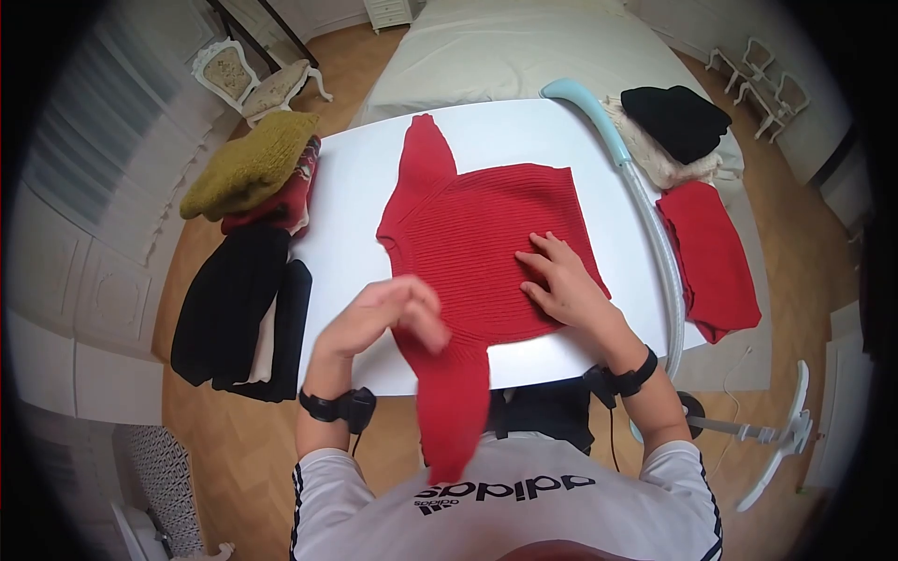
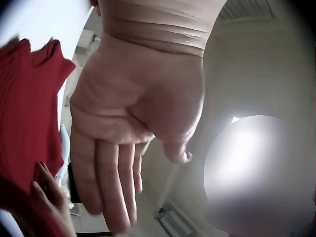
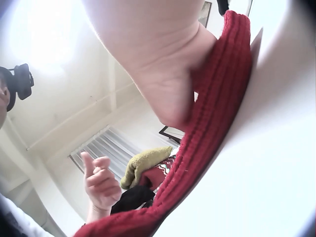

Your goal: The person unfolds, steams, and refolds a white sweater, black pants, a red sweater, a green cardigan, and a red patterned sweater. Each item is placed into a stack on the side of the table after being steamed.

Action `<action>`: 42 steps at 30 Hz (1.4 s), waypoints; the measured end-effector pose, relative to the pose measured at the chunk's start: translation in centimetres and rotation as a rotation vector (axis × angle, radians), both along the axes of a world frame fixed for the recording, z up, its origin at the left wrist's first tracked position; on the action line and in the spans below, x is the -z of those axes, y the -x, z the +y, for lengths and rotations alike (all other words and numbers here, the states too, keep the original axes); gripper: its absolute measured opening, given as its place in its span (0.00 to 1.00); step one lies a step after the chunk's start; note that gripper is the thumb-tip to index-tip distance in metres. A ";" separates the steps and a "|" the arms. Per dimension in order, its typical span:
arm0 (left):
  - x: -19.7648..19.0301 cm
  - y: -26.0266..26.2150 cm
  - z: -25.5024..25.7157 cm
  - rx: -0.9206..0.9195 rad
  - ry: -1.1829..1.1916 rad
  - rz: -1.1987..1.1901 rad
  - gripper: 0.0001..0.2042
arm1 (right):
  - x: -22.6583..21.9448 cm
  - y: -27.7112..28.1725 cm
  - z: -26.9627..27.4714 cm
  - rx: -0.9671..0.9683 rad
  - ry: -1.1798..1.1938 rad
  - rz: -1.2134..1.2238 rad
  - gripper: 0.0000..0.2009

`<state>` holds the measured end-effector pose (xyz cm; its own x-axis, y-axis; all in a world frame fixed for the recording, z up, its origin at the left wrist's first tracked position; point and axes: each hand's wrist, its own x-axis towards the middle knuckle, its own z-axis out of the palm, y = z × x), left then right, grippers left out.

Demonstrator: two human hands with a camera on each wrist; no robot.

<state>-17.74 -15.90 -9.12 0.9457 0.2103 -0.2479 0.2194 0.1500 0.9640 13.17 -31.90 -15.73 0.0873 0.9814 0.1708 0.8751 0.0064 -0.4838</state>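
A red ribbed sweater (image 1: pixel 496 243) lies spread flat on the white table, its neckline toward the left. One sleeve points to the far side; the other (image 1: pixel 454 402) hangs over the near edge toward the person. My right hand (image 1: pixel 566 285) rests on the body of the sweater near its hem, fingers spread. Over the near shoulder of the sweater my left hand (image 1: pixel 388 313) is raised, slightly blurred, holding nothing. The left wrist view shows that left hand's palm (image 2: pixel 133 103) with fingers extended. In the right wrist view the ribbed hem (image 3: pixel 212 94) covers part of my right hand.
Stacked at the left are a mustard knit (image 1: pixel 253 164), a patterned red knit and black garments (image 1: pixel 234 309). A pale blue steamer hose (image 1: pixel 645 201) crosses the table's right side. Beyond it lie a black garment (image 1: pixel 678 122) and a folded red one (image 1: pixel 711 257).
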 end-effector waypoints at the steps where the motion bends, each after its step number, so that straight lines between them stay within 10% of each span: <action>1: 0.9 -1.1 -0.7 0.001 0.002 0.002 0.41 | 0.0 0.2 0.0 -0.013 0.000 -0.029 0.26; 3: 3.5 -3.3 -2.2 -0.189 -0.999 0.159 0.43 | 0.5 0.4 0.0 -0.017 0.002 -0.053 0.28; 6: 7.1 -4.3 -2.1 -0.074 -1.447 0.513 0.41 | 1.2 0.6 0.2 -0.011 0.007 -0.118 0.30; 14: 4.7 -5.7 1.8 0.034 -1.348 0.618 0.41 | -1.3 -3.8 3.1 -0.019 0.051 0.086 0.29; 18: 2.2 -7.9 3.3 -0.101 -1.110 0.638 0.30 | -1.1 -13.4 9.1 0.311 -0.349 -0.132 0.24; 24: 7.8 -10.5 6.9 -0.530 -1.505 0.290 0.30 | -0.4 -20.4 13.8 0.888 -0.067 -0.491 0.25; 34: 9.2 -10.6 12.0 -0.605 -1.533 0.521 0.30 | 3.6 -29.5 16.1 0.636 -0.170 -0.361 0.24; 42: 8.7 -11.1 13.0 -0.605 -1.404 0.548 0.30 | -8.7 -15.5 12.1 0.499 -0.221 0.146 0.26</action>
